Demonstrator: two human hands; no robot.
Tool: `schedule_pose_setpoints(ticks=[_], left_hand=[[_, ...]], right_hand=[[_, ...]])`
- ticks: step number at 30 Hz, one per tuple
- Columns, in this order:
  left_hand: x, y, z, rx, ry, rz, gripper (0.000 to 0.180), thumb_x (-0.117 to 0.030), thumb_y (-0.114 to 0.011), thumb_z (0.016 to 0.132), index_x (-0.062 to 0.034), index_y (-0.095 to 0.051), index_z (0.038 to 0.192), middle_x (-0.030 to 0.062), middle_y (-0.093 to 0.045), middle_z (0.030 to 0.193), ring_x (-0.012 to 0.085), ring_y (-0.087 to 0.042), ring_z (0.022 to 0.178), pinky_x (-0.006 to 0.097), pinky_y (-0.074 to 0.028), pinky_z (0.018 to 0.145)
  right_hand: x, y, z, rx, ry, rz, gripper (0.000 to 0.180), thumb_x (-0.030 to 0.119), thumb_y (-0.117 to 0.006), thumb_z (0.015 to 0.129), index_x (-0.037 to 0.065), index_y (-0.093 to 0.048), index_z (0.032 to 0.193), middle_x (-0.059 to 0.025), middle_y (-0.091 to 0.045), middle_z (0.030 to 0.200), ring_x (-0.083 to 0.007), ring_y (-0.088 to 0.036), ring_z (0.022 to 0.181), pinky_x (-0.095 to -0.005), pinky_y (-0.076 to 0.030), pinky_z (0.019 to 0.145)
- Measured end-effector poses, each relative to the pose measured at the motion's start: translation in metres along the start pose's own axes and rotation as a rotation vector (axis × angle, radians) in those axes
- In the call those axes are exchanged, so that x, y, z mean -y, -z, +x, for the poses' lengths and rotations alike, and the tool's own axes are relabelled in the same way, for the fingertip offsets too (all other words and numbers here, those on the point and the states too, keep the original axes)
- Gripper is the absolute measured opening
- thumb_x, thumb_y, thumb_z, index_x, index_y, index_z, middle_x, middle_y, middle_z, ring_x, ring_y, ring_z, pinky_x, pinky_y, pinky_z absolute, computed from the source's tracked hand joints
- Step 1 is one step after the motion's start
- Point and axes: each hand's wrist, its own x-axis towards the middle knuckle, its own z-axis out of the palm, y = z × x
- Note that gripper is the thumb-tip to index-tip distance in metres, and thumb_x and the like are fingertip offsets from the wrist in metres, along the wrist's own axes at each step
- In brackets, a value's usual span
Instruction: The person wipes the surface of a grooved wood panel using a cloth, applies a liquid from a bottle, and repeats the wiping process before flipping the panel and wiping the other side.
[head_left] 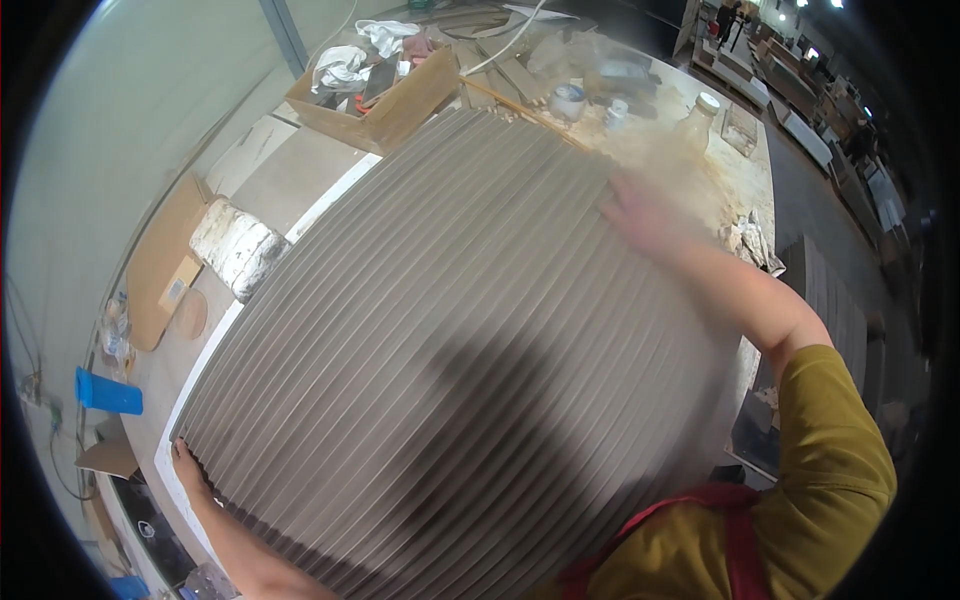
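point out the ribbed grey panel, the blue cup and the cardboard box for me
Ribbed grey panel [440,330]: head view, middle of its grooved face.
Blue cup [108,393]: head view, its side wall.
Cardboard box [415,100]: head view, its near brown flap.

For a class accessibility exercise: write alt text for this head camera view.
A person holds a large grey ribbed panel over a workbench, left hand gripping its near corner, right hand on its far edge. A cardboard box of rags sits behind.
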Motion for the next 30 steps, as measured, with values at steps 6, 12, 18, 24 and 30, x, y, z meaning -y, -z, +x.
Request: schedule_pose_setpoints(ticks=[6, 12, 18, 24, 30], left_hand=[[0.015, 0.02, -0.004, -0.067, -0.138, 0.043, 0.041, -0.034, -0.046, 0.095, 0.0024, -0.059, 0.108, 0.0033, -0.051, 0.077, 0.0141, -0.045, 0.069, 0.029, -0.039, 0.064], [0.01, 0.015, -0.008, 0.0, -0.213, 0.049, 0.045, -0.032, -0.042, 0.096, 0.0057, -0.055, 0.116, 0.0134, -0.061, 0.106, 0.0221, -0.054, 0.095, 0.032, -0.04, 0.086], [0.02, 0.034, -0.005, 0.122, -0.142, 0.037, 0.047, -0.032, -0.04, 0.096, 0.0033, -0.05, 0.125, 0.015, -0.056, 0.12, 0.0243, -0.053, 0.108, 0.035, -0.039, 0.094], [-0.068, -0.019, -0.068, -0.337, -0.407, 0.787, 0.053, -0.025, -0.049, 0.093, 0.0044, -0.035, 0.135, 0.0229, -0.044, 0.134, 0.0336, -0.042, 0.124, 0.039, -0.031, 0.104], [-0.211, -0.136, -0.265, 0.246, -0.744, 0.556, 0.057, -0.019, -0.051, 0.089, -0.0015, -0.03, 0.139, 0.0179, -0.029, 0.146, 0.0334, -0.025, 0.135, 0.045, -0.017, 0.111]], right_hand=[[0.006, -0.008, 0.013, 0.016, 0.055, -0.024, 0.067, 0.054, -0.037, 0.091, 0.011, -0.029, 0.141, -0.0199, -0.028, 0.145, -0.0334, -0.028, 0.134, -0.051, -0.022, 0.107], [-0.001, -0.012, 0.012, 0.01, 0.061, -0.039, 0.066, 0.053, -0.037, 0.091, 0.01, -0.03, 0.14, -0.0199, -0.027, 0.145, -0.0335, -0.027, 0.135, -0.0498, -0.022, 0.107], [0.021, 0.011, 0.004, 0.073, 0.024, 0.019, 0.065, 0.053, -0.037, 0.091, 0.01, -0.031, 0.14, -0.0197, -0.026, 0.146, -0.033, -0.026, 0.135, -0.0483, -0.02, 0.109], [0.004, 0.003, 0.01, 0.11, 0.014, -0.07, 0.066, 0.054, -0.035, 0.092, 0.01, -0.03, 0.141, -0.0196, -0.024, 0.147, -0.0322, -0.024, 0.137, -0.0481, -0.019, 0.109], [0.007, 0.018, -0.001, 0.119, -0.025, -0.039, 0.068, 0.052, -0.039, 0.09, 0.009, -0.03, 0.141, -0.0202, -0.024, 0.147, -0.0333, -0.021, 0.137, -0.0488, -0.018, 0.11]])
